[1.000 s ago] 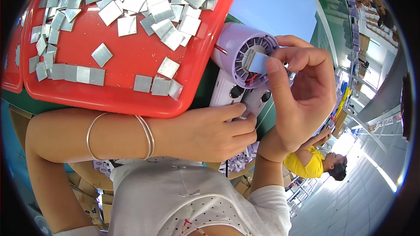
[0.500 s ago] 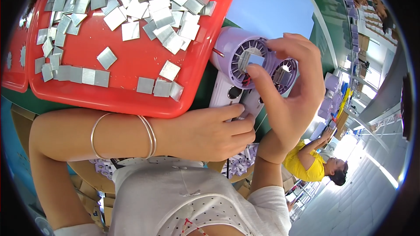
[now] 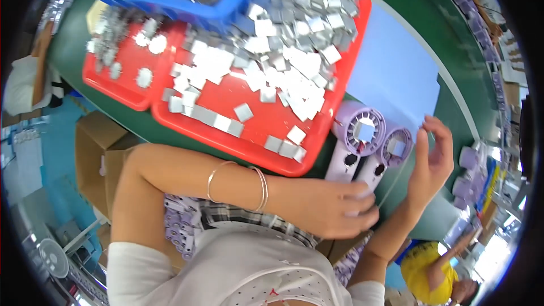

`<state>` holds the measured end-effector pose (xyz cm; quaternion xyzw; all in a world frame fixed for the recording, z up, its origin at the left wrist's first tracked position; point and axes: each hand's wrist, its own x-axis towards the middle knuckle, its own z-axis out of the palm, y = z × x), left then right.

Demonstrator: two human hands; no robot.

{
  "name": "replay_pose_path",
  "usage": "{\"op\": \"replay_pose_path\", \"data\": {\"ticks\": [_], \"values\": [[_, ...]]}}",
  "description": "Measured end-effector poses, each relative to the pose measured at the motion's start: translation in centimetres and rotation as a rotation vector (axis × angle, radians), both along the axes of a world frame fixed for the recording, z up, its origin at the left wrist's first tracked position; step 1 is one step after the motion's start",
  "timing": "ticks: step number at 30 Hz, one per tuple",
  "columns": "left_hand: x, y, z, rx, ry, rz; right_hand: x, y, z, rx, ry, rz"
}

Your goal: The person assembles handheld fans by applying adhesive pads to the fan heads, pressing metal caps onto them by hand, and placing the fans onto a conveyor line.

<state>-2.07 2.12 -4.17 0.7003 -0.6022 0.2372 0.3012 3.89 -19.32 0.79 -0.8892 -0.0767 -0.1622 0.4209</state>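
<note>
Two hands: left hand [image 3: 334, 207] clasps purple fan housings [image 3: 371, 147], right hand [image 3: 433, 158] lifted open.

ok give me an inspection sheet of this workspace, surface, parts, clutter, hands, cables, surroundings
surface: green bench with a pale blue sheet on it.
job's things: two lilac fan housings side by side, each with a round grille and a square pad at its hub.
clutter: large red tray of loose grey square pads; smaller red tray with round metal pieces; blue bin of metal parts.
hands: left hand holds the housings' lower ends; right hand open, beside the right housing, holding nothing.
cables: nothing seen.
surroundings: cardboard boxes below the bench; a person in yellow lower right.
</note>
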Motion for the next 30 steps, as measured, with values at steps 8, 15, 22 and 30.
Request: {"op": "replay_pose_path", "data": {"ticks": [8,15,22,30], "values": [[3.7,11.5,5.2,-0.124,0.018,0.695,-3.2,-4.5,-3.4,0.247,0.153,-0.134],[10.8,19.5,11.7,0.149,0.446,1.11,-4.1,-1.7,-1.9,0.124,0.009,-0.076],[14.1,19.5,12.9,0.547,0.532,0.918,-4.1,-0.7,-0.9,0.03,-0.056,0.005],[13.5,21.4,11.9,0.261,0.566,1.007,-3.9,-0.2,-2.3,0.063,-0.094,0.06]]}}
